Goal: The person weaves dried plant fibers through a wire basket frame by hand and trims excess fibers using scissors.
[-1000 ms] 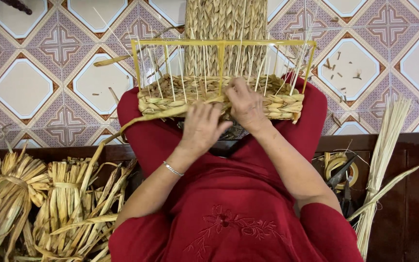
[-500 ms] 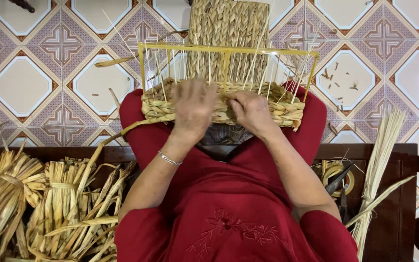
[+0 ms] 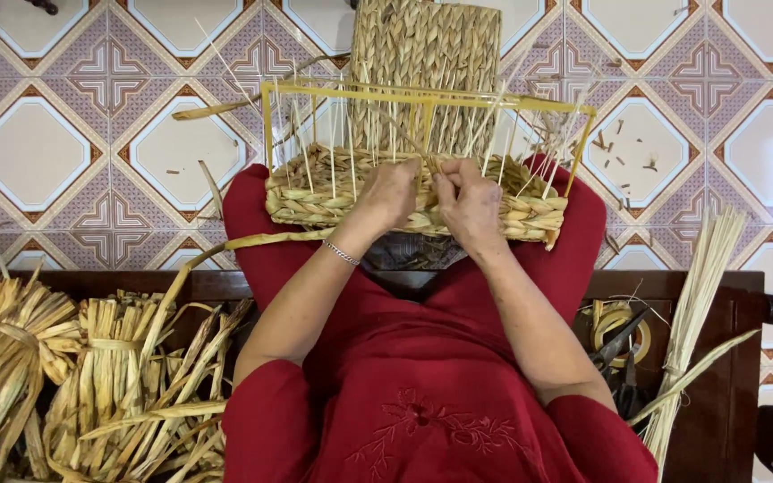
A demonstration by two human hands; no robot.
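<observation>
Your left hand point(image 3: 389, 192) and right hand point(image 3: 469, 199) sit side by side, fingers pinched on the woven rim of the half-made basket point(image 3: 333, 199), which rests on your knees inside its yellow frame point(image 3: 422, 92). Dried reed bundles point(image 3: 91, 385) lie at your left.

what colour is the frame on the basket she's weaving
Yellow frame, above the straw-coloured woven basket; head view.

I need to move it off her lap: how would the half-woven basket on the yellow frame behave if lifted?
The half-woven basket probably lifts light: dried straw on a thin yellow frame. The woven band likely stays stiff, but the loose upright stalks may bend or snap.
</observation>
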